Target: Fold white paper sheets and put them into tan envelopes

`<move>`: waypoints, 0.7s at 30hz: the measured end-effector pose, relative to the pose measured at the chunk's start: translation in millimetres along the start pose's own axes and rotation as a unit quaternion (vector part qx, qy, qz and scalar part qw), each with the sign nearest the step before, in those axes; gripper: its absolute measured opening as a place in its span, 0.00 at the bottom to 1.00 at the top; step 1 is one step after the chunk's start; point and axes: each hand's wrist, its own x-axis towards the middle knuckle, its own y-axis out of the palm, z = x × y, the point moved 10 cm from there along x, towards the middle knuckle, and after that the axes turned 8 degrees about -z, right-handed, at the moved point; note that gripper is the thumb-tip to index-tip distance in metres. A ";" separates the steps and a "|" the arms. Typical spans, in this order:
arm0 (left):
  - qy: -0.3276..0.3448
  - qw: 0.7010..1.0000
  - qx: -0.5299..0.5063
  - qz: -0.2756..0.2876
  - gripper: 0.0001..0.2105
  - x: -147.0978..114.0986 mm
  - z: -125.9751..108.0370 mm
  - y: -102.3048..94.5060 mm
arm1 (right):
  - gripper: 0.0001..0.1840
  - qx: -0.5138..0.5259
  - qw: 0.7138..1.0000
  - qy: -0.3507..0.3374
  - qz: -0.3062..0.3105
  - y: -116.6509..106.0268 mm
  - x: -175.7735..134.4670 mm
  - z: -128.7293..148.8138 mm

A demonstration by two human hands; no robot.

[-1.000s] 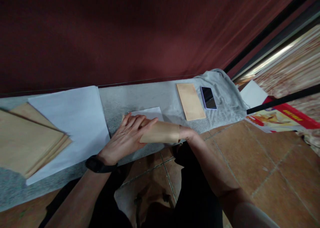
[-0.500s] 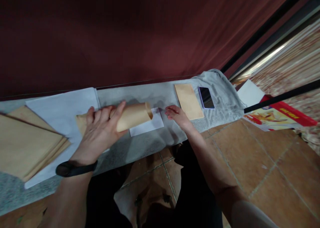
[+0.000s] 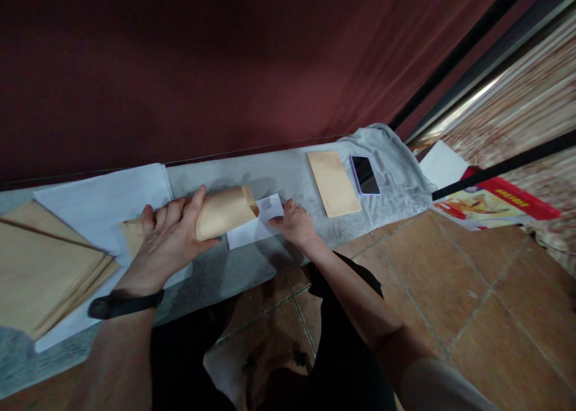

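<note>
A brown paper envelope bulges open at its right end, and my left hand is wrapped round its middle. Under and beside that mouth lies a folded white paper. My right hand has its thumb over the right edge of the white paper and its fingers curled at that edge, closed on it. The left end of the white paper is hidden by the envelope. Behind my left hand, large white sheets lie flat, partly under a pile of brown envelopes.
Everything rests on a narrow bench covered with grey cloth. A flat brown envelope and a phone lie to the right. A dark red panel rises behind. A red and yellow box stands past a black bar.
My right hand has moved left and closed on the right edge of the white paper. My left hand still grips the envelope. The view has shifted slightly.
</note>
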 end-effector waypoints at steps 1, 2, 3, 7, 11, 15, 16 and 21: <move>-0.001 1.000 -0.001 0.000 0.48 0.0 1.7 3.6 | 0.27 0.002 1.000 -0.001 0.004 2.1 1.0 -1.0; -0.002 1.000 -0.003 0.002 0.49 0.0 3.3 7.1 | 0.26 0.005 1.000 -0.006 0.005 4.0 2.0 -1.3; -0.002 1.000 -0.004 0.004 0.50 -0.1 4.7 10.3 | 0.23 0.010 1.000 -0.016 0.003 5.5 3.0 -1.0; -0.001 1.000 -0.003 0.010 0.50 -0.5 7.4 15.0 | 0.10 0.055 0.997 -0.051 -0.020 3.3 11.3 -8.2; -0.006 1.000 -0.002 0.003 0.50 0.0 6.8 11.8 | 0.05 0.167 0.982 0.010 -0.087 -21.5 29.5 -52.4; -0.014 1.000 -0.015 0.012 0.50 2.5 4.4 13.9 | 0.09 0.383 0.906 0.009 -0.178 -54.3 38.3 -83.7; -0.016 1.000 -0.019 0.012 0.51 3.2 3.8 14.5 | 0.11 0.424 0.888 -0.004 -0.178 -56.9 38.9 -84.6; -0.018 0.999 -0.033 -0.001 0.53 5.3 1.7 15.3 | 0.15 0.479 0.869 -0.059 -0.111 -46.4 36.4 -70.7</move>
